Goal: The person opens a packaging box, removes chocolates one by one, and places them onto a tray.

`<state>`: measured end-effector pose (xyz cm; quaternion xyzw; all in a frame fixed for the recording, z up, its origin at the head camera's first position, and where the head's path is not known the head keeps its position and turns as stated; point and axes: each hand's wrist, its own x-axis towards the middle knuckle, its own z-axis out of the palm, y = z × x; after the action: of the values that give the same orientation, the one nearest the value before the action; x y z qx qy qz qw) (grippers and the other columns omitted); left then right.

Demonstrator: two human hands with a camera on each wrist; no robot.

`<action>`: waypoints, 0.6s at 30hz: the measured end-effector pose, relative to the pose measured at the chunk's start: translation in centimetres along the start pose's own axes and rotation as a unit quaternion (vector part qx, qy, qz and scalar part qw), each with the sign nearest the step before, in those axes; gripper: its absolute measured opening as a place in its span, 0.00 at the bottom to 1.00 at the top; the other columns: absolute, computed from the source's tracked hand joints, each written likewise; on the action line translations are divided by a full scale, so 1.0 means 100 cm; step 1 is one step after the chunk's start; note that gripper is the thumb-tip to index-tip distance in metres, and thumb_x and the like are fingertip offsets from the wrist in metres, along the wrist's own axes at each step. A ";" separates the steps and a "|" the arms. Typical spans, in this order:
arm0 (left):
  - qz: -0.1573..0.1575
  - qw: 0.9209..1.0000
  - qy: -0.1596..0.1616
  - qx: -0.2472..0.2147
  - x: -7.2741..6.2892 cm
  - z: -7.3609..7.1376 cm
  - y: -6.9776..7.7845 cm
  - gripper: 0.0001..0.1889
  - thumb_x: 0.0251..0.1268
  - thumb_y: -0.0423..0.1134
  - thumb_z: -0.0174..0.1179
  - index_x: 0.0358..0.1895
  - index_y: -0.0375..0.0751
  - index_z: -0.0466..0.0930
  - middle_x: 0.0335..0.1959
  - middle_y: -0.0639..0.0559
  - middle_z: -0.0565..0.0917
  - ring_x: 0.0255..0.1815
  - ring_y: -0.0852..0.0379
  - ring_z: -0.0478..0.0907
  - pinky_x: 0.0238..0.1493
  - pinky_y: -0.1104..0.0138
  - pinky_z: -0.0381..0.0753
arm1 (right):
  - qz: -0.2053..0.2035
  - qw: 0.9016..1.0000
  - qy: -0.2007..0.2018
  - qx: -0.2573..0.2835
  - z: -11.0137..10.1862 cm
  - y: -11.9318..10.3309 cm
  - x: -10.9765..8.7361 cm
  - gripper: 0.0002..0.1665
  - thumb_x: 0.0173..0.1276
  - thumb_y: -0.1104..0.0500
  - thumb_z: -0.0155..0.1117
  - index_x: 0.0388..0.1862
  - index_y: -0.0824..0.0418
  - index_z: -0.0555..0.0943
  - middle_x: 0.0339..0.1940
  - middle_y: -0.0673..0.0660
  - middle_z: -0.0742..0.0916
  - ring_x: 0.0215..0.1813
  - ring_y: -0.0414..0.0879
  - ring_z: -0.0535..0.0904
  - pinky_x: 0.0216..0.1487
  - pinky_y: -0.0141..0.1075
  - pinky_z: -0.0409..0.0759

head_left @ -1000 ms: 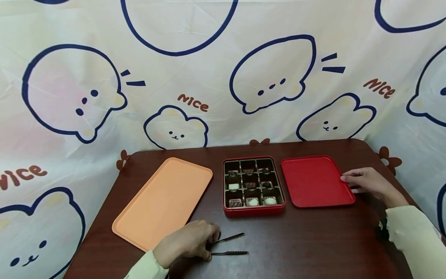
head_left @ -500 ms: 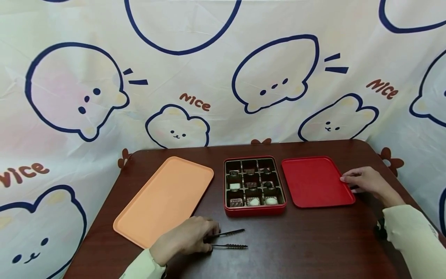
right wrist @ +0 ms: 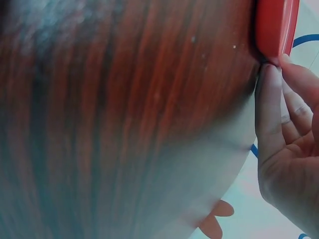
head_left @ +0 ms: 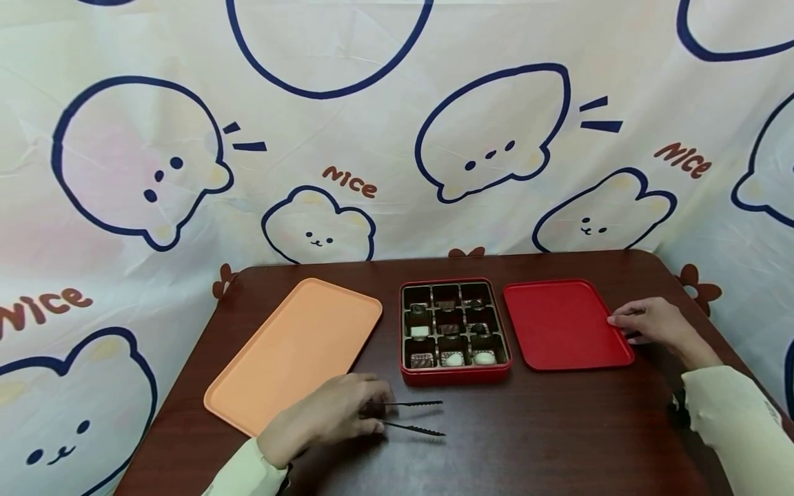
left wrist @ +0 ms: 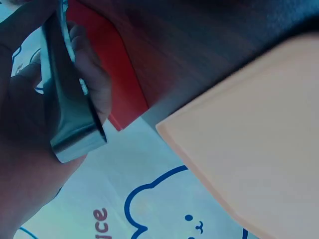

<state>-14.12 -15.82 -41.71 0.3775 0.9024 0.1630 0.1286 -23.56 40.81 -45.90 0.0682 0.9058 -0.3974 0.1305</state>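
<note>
My left hand (head_left: 331,413) grips dark metal tongs (left wrist: 72,112) with serrated arms spread apart, pointing right over the table just in front of the chocolate box. The bent end of the tongs shows in the left wrist view. That red tin box (head_left: 455,376) has a divided insert with several compartments, and chocolates (head_left: 484,357), dark and white, lie in them. At the right, thumb and fingers of my right hand (head_left: 660,324) pinch the edge of a red tray (head_left: 564,324). The right wrist view shows this pinch at the red tray's rim (right wrist: 274,35).
An orange tray (head_left: 298,344) lies slanted to the left of the box, partly behind my left hand. All of it sits on a dark brown wooden table (head_left: 558,427). A cartoon-printed cloth (head_left: 384,138) hangs behind and at both sides.
My left hand has lifted slightly and moved away from me with the tongs, whose arms now point a little differently. The right hand keeps its place at the red tray.
</note>
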 end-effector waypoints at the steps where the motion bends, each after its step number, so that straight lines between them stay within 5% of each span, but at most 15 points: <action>1: 0.001 1.000 0.004 -0.001 -0.001 -0.002 0.000 0.14 0.59 0.45 0.72 0.47 0.52 0.82 0.39 0.59 0.81 0.36 0.65 0.76 0.39 0.66 0.77 | 0.002 1.000 -0.001 -0.003 0.000 0.000 0.000 0.30 0.68 0.50 0.69 0.53 0.76 0.80 0.35 0.59 0.90 0.33 0.46 0.86 0.37 0.42 0.86; 8: 0.007 1.000 0.021 -0.016 -0.002 -0.012 0.001 0.13 0.60 0.47 0.71 0.47 0.52 0.82 0.37 0.60 0.83 0.33 0.67 0.75 0.38 0.67 0.76 | -0.004 0.998 0.024 -0.055 -0.003 -0.007 -0.003 0.33 0.71 0.45 0.64 0.52 0.77 0.80 0.32 0.59 0.89 0.33 0.46 0.86 0.36 0.45 0.86; 15: 0.015 0.999 0.034 -0.022 -0.001 -0.020 0.001 0.15 0.61 0.51 0.69 0.48 0.51 0.83 0.39 0.59 0.85 0.35 0.66 0.79 0.39 0.68 0.78 | -0.069 0.978 0.132 -0.144 -0.001 -0.026 -0.006 0.30 0.75 0.46 0.58 0.52 0.74 0.80 0.33 0.65 0.88 0.33 0.50 0.82 0.31 0.42 0.83; 18: 0.009 0.999 0.041 -0.017 -0.001 -0.023 0.000 0.18 0.62 0.57 0.66 0.48 0.51 0.82 0.36 0.61 0.85 0.33 0.67 0.78 0.39 0.67 0.78 | -0.093 0.978 0.136 -0.131 0.005 -0.042 -0.007 0.28 0.77 0.47 0.56 0.53 0.72 0.80 0.36 0.67 0.88 0.35 0.52 0.83 0.31 0.41 0.83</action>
<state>-14.87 -16.28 -39.60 0.3767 0.9006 0.1947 0.0960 -23.76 37.59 -43.05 0.0190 0.9616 -0.2727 -0.0237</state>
